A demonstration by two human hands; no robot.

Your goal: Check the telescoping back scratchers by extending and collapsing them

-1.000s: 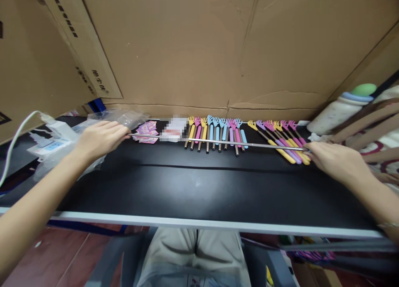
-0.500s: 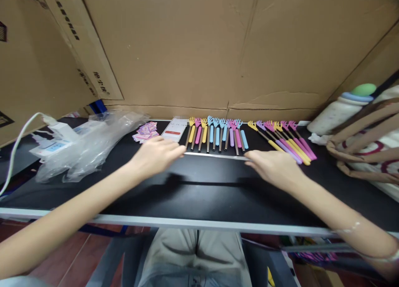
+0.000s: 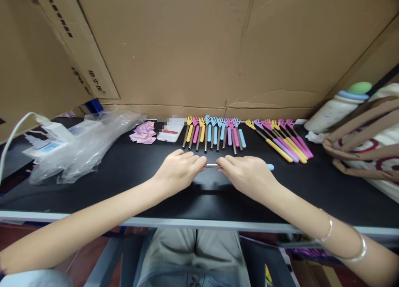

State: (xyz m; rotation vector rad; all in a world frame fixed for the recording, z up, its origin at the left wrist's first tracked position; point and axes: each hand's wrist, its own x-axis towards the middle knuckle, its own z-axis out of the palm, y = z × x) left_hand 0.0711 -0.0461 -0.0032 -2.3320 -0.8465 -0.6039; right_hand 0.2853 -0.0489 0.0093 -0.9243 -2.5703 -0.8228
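My left hand (image 3: 179, 170) and my right hand (image 3: 247, 175) are both closed round a telescopic back scratcher (image 3: 212, 165), held level above the black tabletop. A short length of its metal rod shows between my fists. Its light-blue end pokes out beyond my right hand, while the other end is hidden in my left. Just behind my hands lies a row of short back scratchers with separate handles (image 3: 230, 136) in yellow, pink, blue and purple. To the right, several longer back scratchers with handles fitted (image 3: 278, 150) lie slanted side by side.
Clear plastic bags (image 3: 84, 150) lie over a power strip (image 3: 51, 148) at the left. Small pink cards (image 3: 143, 132) and a white phone (image 3: 170, 132) sit near the cardboard wall (image 3: 174, 50). A bottle (image 3: 330, 112) and a fabric bag (image 3: 374, 133) stand right.
My hands have come closer together and nearer to me, and the stretch of rod between them is much shorter. The blue end now shows past my right hand.
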